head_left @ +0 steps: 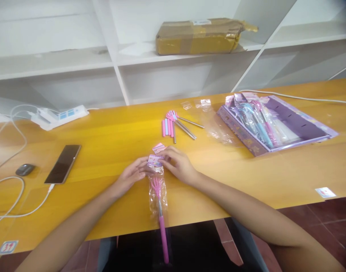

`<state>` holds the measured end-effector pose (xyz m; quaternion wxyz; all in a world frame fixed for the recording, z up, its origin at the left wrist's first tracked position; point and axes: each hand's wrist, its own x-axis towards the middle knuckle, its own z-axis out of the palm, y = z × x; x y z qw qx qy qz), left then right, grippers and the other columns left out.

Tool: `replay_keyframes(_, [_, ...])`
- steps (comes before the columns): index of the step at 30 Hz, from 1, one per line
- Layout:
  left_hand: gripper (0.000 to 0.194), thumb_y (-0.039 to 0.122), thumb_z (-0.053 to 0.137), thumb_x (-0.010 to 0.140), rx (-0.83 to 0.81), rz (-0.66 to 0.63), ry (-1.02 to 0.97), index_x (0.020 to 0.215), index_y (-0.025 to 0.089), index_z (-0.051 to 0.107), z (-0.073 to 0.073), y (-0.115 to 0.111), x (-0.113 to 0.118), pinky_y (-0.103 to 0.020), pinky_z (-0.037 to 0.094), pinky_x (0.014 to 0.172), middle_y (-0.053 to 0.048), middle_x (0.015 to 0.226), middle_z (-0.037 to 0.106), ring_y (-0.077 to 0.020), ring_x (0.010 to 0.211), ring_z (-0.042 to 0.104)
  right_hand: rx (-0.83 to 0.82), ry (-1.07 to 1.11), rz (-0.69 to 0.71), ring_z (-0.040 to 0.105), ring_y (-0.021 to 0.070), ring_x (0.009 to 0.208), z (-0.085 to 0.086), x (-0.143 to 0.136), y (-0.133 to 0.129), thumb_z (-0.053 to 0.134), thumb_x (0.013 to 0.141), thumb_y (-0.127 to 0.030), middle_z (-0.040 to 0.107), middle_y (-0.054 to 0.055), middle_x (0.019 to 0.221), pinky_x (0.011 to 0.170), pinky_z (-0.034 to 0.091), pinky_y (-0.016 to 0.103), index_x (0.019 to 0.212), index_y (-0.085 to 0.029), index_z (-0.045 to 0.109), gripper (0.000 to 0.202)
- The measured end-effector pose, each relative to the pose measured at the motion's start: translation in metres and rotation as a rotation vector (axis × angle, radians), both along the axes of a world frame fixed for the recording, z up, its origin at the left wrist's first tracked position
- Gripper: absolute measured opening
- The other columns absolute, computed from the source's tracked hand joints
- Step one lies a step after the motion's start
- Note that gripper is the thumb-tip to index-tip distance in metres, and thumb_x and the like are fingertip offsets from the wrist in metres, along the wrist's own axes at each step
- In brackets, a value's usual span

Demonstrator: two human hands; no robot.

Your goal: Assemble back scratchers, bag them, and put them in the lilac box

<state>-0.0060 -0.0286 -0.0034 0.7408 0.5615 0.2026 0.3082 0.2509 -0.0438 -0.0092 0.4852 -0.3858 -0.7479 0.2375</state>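
A pink back scratcher [163,236] lies in a clear plastic bag [152,202], its hand-shaped end towards the table's middle and its handle past the front edge. At the bag's top is a printed header card [154,161]. My left hand [133,172] pinches the card's left side. My right hand [178,164] grips the card's right side between thumb and fingers. Just beyond lies another pink card [159,147], partly behind my right fingers. Farther back are loose scratcher parts: pink claw heads [172,115] on metal rods [186,130], and pink and blue handles [167,127].
A purple display box [311,128] at the right holds several bagged scratchers [260,122]. Empty clear bags [218,126] lie beside it. At the left are a phone [63,164] on a cable, a dark mouse-like object [25,169] and a power strip [61,116]. A taped carton [198,37] sits on the shelf.
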Motion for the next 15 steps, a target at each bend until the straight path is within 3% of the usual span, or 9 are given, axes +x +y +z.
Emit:
replay_keyframes(4, [0.05, 0.035, 0.067, 0.104, -0.016, -0.028, -0.007, 0.152, 0.026, 0.059, 0.0068, -0.001, 0.0037, -0.059, 0.05, 0.114, -0.018, 0.157, 0.06, -0.0374, 0.131, 0.068, -0.005, -0.023, 0.045, 0.063, 0.0142, 0.084, 0.0006, -0.0003, -0.0013, 0.062, 0.107, -0.022, 0.064, 0.007, 0.108, 0.078, 0.057, 0.031, 0.122, -0.024, 0.071, 0.018])
replay_keyframes(15, [0.051, 0.035, 0.068, 0.102, -0.024, -0.01, 0.031, 0.151, 0.027, 0.06, 0.0033, 0.0, 0.0013, -0.053, 0.05, 0.116, -0.015, 0.163, 0.054, -0.0381, 0.148, 0.054, 0.027, -0.019, 0.117, 0.061, 0.0176, 0.096, 0.0033, 0.0004, -0.0031, 0.056, 0.101, -0.009, 0.056, 0.006, 0.104, 0.083, 0.057, 0.034, 0.118, -0.024, 0.074, 0.029])
